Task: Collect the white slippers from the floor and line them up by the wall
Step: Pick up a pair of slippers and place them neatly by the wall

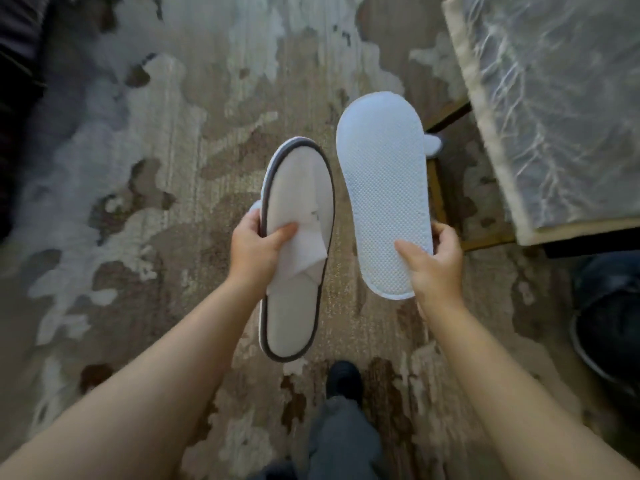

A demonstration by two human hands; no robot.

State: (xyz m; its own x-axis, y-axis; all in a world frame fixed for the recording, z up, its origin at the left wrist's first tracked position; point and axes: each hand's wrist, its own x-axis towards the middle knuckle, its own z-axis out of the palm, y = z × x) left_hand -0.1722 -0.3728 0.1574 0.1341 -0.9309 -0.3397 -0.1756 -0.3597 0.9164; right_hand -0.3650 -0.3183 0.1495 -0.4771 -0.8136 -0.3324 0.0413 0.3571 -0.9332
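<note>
Left hand grips upright slipper; right hand grips sole-up slipper (needs flipping). Long axes parallel, pointing away; wall unseen.

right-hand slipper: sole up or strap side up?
Sole up. The slipper in the right hand shows only its dotted white sole to the camera; its strap is hidden underneath.

White slippers: two. One slipper with grey piping, upper side showing; one slipper turned sole-up, dotted tread showing.
Hands: two. Left hand, one; right hand, one.
Patterned rug: one.
Marble-topped table: one, at the rug's right edge.
Dark shoe: one, near edge of the rug.
</note>
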